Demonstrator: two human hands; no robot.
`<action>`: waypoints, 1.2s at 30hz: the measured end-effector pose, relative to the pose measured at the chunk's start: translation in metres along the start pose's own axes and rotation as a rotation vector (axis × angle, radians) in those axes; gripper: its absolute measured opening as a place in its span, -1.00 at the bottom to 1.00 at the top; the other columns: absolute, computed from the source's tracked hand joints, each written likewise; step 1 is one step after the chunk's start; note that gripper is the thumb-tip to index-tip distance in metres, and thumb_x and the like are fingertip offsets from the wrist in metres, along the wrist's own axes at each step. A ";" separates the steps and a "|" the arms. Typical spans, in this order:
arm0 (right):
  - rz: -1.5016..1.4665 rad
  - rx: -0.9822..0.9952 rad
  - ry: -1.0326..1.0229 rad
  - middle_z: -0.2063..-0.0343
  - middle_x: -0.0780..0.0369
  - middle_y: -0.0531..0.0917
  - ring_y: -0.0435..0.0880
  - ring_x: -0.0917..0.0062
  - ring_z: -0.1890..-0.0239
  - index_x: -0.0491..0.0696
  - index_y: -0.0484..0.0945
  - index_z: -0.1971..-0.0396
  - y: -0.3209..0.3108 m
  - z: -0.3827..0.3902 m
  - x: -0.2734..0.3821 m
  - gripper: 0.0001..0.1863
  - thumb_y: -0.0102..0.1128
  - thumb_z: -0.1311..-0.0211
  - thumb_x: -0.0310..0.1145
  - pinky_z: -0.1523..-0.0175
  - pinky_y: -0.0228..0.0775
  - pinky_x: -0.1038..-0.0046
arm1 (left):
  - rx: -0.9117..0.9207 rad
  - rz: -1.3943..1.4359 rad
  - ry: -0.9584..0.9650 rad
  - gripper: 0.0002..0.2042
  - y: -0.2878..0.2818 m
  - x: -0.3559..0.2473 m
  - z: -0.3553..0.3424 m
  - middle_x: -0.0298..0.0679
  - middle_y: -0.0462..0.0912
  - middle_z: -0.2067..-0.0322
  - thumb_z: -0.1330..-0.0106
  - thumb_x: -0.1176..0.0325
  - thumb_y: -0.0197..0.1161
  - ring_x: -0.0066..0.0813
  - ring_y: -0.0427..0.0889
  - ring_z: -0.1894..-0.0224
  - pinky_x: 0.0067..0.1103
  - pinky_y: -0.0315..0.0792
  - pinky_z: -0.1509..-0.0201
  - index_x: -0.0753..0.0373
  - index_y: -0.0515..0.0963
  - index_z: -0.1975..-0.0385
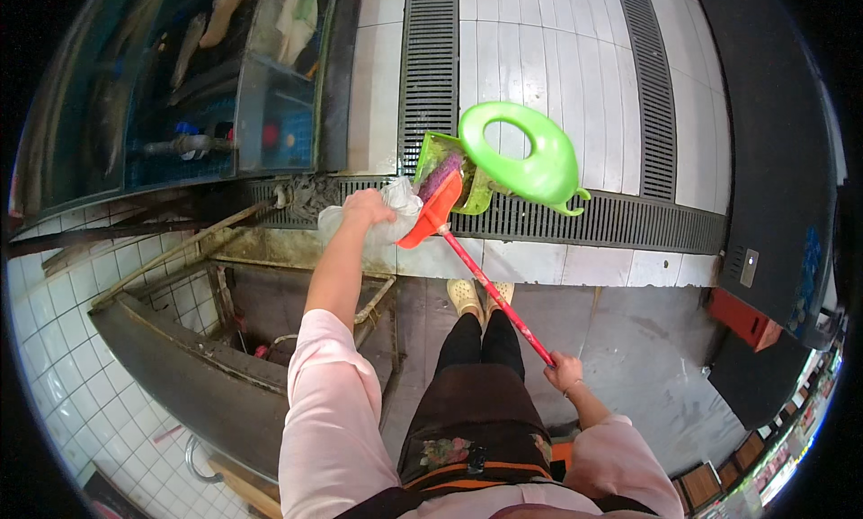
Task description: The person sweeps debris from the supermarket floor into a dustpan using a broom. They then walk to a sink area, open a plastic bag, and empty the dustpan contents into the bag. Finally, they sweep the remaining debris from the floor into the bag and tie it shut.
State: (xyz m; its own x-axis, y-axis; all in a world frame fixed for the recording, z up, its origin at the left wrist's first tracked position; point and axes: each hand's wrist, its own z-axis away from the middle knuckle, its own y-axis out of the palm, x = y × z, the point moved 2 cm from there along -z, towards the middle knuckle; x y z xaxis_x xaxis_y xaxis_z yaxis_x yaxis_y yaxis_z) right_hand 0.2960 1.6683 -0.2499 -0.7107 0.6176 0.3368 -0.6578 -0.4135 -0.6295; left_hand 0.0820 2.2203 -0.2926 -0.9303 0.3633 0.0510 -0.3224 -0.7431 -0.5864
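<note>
Closed right round the near end of a red-handled broom point(493, 294) with the right grip point(564, 372). Closed too with the left grip point(367, 210), on a crumpled whitish plastic bag point(331, 219) just beside the orange broom head point(438, 210); cannot tell how tightly. Slanting up and leftward from the right grip to the orange broom head, then on to purple bristles point(440, 179) at a light green dustpan point(476, 201); cannot tell whether touching it. Overlapping the dustpan in this view, with an oval hole and a small hook at the tip: a bright green plastic piece point(553, 159). Below all these, running crosswise, a dark drain grate point(584, 224); beyond it, white floor tiles point(557, 61). Standing in pale yellow clogs point(463, 296) on a grey floor point(620, 330), just short of the tiled edge. Wearing pale pink sleeves point(328, 402) and a dark apron point(476, 402). Off to the left, dim glass tanks point(180, 115); off to the right, a red box point(742, 319).
</note>
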 end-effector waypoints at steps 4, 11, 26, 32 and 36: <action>0.038 -0.006 -0.030 0.62 0.14 0.56 0.57 0.17 0.49 0.05 0.44 0.47 -0.011 -0.001 -0.004 -0.78 0.19 0.15 -0.21 0.35 0.38 0.17 | -0.068 -0.115 0.137 -0.41 0.022 0.011 -0.041 -0.17 0.60 0.09 0.28 0.01 0.40 -0.29 0.57 0.04 -0.48 0.43 -0.03 0.22 0.60 0.19; 0.048 -0.065 -0.005 0.62 0.15 0.53 0.55 0.18 0.51 0.04 0.44 0.52 -0.013 -0.005 0.001 -0.81 0.19 0.17 -0.25 0.39 0.36 0.16 | -0.093 -0.251 0.046 -0.44 0.004 -0.027 -0.027 -0.22 0.59 0.08 0.24 0.03 0.42 -0.34 0.56 0.02 -0.50 0.44 -0.04 0.17 0.60 0.17; -0.006 -0.122 -0.032 0.63 0.15 0.53 0.55 0.19 0.50 0.00 0.42 0.55 -0.014 0.009 -0.011 -0.79 0.22 0.20 -0.27 0.36 0.37 0.19 | 0.098 -0.238 -0.145 -0.44 -0.009 -0.016 0.015 -0.30 0.56 0.04 0.19 0.04 0.44 -0.44 0.52 -0.04 -0.56 0.42 -0.06 0.11 0.57 0.12; -0.041 -0.169 -0.022 0.63 0.13 0.52 0.53 0.16 0.51 -0.02 0.43 0.57 -0.014 0.011 -0.007 -0.83 0.19 0.22 -0.32 0.41 0.36 0.18 | 0.130 -0.245 -0.145 -0.42 -0.006 -0.016 0.027 -0.32 0.56 0.02 0.22 0.04 0.46 -0.44 0.54 -0.02 -0.55 0.43 -0.05 0.12 0.56 0.10; -0.082 -0.201 -0.002 0.64 0.12 0.52 0.52 0.14 0.54 -0.02 0.45 0.56 -0.011 0.013 -0.006 -0.84 0.18 0.22 -0.32 0.42 0.36 0.17 | 0.137 -0.226 -0.197 -0.40 -0.001 -0.012 0.027 -0.32 0.56 0.03 0.22 0.03 0.46 -0.46 0.54 -0.02 -0.54 0.45 -0.03 0.11 0.56 0.10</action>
State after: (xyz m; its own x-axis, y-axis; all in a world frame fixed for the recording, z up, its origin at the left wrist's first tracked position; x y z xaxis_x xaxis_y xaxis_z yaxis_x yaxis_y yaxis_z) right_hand 0.3046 1.6608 -0.2360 -0.6572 0.6427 0.3938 -0.6505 -0.2197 -0.7270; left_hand 0.0885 2.2014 -0.2713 -0.8439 0.4220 0.3312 -0.5330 -0.7297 -0.4284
